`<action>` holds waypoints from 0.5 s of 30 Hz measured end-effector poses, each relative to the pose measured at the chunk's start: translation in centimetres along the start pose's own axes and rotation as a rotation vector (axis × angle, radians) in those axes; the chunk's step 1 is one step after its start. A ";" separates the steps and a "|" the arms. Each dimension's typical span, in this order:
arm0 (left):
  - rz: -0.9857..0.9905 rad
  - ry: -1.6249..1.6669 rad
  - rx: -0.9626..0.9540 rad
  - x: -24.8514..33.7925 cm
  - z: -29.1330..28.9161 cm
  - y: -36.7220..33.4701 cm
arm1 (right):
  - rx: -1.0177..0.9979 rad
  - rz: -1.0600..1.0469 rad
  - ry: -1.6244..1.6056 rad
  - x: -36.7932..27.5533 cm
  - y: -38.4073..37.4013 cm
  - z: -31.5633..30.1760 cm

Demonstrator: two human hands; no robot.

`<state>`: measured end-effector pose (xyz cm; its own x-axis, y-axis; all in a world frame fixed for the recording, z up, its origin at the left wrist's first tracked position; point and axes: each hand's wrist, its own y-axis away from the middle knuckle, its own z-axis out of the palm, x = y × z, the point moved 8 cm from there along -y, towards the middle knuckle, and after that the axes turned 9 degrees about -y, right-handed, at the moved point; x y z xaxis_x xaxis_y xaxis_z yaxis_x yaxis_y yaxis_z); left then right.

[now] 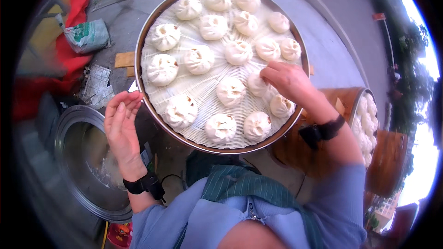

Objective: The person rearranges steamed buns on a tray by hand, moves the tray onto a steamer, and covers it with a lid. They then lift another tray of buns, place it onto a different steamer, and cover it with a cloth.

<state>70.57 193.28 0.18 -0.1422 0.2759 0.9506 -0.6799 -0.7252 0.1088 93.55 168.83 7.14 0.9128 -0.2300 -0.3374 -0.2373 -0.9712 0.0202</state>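
Observation:
A round steamer tray (220, 150) with a white mesh liner lies in front of me, bearing several white pleated steamed buns, some showing brown filling at the top. My right hand (288, 82) reaches over the tray's right side. Its fingers are closed together at the top of a steamed bun (256, 85), partly covering it. Another bun (282, 106) sits just below that hand. At the left rim is my left hand (123, 127), its fingers stretched and holding nothing. Its fingertips are close to the rim; whether they touch it I cannot tell.
To the lower left stands a large metal pot (92, 157). Wooden steamers (390, 161) are at the right, one filled with several buns (365, 124). A green and white bag (86, 36) and red cloth (80, 0) lie at the upper left. A wooden block (124, 60) sits beside the tray.

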 end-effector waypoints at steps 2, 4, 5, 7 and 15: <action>-0.009 0.013 -0.001 -0.1 0.0 0.0 | -0.034 0.032 0.065 -0.5 0.2 -0.3; 0.000 0.004 0.010 0.0 -0.4 -0.1 | 0.025 0.075 0.054 -2.0 -0.3 -0.5; 0.002 0.005 0.003 -0.1 -0.3 0.0 | 0.083 0.138 0.052 -2.4 -0.2 -0.7; -0.003 0.017 -0.004 -0.2 -0.6 0.0 | 0.147 0.137 -0.124 -3.9 -0.6 -0.3; -0.017 0.028 -0.013 -0.4 -0.6 0.2 | 0.101 0.216 -0.160 -4.0 -1.5 1.3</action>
<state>70.05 193.44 -0.32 -0.1502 0.3059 0.9402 -0.6916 -0.7120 0.1212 89.84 171.31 7.27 0.7754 -0.4106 -0.4798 -0.4599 -0.8878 0.0164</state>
